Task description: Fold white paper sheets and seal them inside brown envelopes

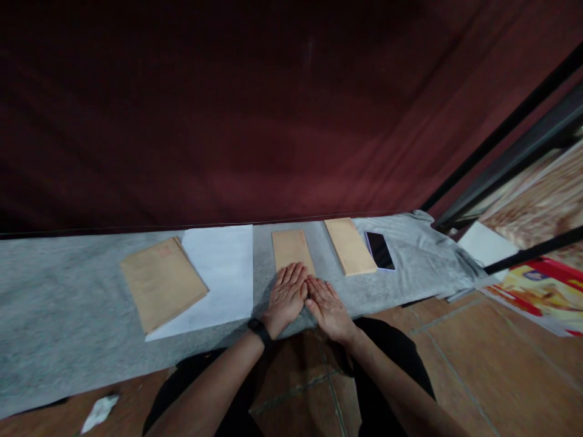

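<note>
A brown paper envelope (290, 246) lies on the grey cloth in front of me, its near end covered by my hands. My left hand (288, 292), with a dark band at the wrist, rests flat on it, fingers stretched out. Beside it, my right hand (328, 308) lies palm down with straight fingers, touching the left near the fingertips and the envelope's near right edge. To the right is a neat stack of brown envelopes (350, 247). On the left, larger brown envelopes (163, 282) lie over part of the white paper (223, 273).
A phone (379, 250) lies right of the envelope stack on the grey cloth (68, 303). Behind the surface hangs a dark red curtain (273, 139). Dark metal bars (505, 139) and a red and yellow box (542, 291) stand at right. A crumpled white tissue (100, 413) lies on the tiled floor.
</note>
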{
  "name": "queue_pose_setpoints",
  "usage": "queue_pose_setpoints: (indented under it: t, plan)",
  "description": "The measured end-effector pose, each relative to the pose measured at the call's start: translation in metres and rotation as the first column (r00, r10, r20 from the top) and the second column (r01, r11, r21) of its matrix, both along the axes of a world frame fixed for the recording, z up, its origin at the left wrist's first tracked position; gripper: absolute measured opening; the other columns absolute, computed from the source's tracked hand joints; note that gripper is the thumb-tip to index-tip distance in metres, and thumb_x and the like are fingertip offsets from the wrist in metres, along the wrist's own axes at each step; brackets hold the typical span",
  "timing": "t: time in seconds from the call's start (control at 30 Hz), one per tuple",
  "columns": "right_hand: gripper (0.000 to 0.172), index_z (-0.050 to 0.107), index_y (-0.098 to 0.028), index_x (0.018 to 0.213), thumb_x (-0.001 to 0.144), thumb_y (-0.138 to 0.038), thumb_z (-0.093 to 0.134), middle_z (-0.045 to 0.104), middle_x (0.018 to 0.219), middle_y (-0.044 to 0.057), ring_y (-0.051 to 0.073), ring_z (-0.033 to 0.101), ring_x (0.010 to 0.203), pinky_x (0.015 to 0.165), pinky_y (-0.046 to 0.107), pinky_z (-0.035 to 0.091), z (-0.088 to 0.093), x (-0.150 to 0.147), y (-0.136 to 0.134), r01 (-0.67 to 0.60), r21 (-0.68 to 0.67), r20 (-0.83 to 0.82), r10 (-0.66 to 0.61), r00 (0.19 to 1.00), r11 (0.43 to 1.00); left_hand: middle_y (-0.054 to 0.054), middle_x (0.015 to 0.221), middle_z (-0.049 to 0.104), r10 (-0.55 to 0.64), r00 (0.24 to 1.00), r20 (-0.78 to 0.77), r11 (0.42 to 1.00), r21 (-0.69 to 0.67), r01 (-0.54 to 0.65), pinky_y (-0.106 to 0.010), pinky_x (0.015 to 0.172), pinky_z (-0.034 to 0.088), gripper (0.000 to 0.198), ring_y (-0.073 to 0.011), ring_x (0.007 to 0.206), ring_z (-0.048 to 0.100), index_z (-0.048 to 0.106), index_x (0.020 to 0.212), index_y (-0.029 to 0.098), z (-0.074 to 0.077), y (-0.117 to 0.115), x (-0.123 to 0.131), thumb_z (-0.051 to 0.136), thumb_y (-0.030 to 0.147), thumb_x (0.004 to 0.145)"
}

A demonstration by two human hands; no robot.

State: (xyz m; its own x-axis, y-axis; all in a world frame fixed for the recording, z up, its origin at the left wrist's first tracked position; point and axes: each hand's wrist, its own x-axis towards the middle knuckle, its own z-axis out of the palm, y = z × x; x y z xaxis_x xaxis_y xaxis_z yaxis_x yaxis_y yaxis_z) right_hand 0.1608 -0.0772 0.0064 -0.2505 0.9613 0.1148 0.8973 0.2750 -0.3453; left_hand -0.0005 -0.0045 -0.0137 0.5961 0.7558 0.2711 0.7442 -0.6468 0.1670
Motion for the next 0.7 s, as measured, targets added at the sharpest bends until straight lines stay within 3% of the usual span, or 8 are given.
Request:
queue_pose_setpoints:
  t: [0.23,0.5,0.7]
  plan:
    - [0.055,0.036,-0.018,0.153,0.107,-0.041,0.017,0.036,0.158,0.007,0.022,0.028,0.149,0.123,0.049,0.017,-0.005,-0.013,0.021,0.103,0.013,0.028,-0.103,0.994,0.995,-0.004,0.162,0.031,0.067,0.994,-0.084,0.996,-0.060,-0.073,-0.047,0.125,0.015,0.053,-0.0237,0.152,0.019,0.035,0.154,0.020,0.005,0.017,0.007,0.028,0.027,0.102]
    - [0.056,0.032,-0.017,0.155,0.107,-0.043,0.019,0.032,0.160,0.009,0.023,0.031,0.148,0.122,0.048,0.013,-0.017,-0.019,0.026,0.243,0.091,0.109,-0.253,0.961,0.966,-0.012,0.163,0.027,0.173,0.981,-0.087,0.982,-0.059,-0.178,-0.043,0.125,0.015,0.056,-0.0232,0.152,0.018,0.032,0.154,0.011,0.004,0.014,0.000,0.028,0.028,0.100]
    - [0.055,0.031,-0.015,0.155,0.106,-0.039,0.022,0.031,0.160,0.009,0.025,0.030,0.148,0.122,0.049,0.012,-0.020,-0.019,0.028,0.252,0.096,0.159,-0.265,0.951,0.963,-0.014,0.162,0.029,0.245,0.967,-0.067,0.965,-0.076,-0.250,-0.041,0.125,0.014,0.059,-0.0240,0.152,0.020,0.032,0.153,0.006,0.005,0.009,-0.005,0.029,0.029,0.099]
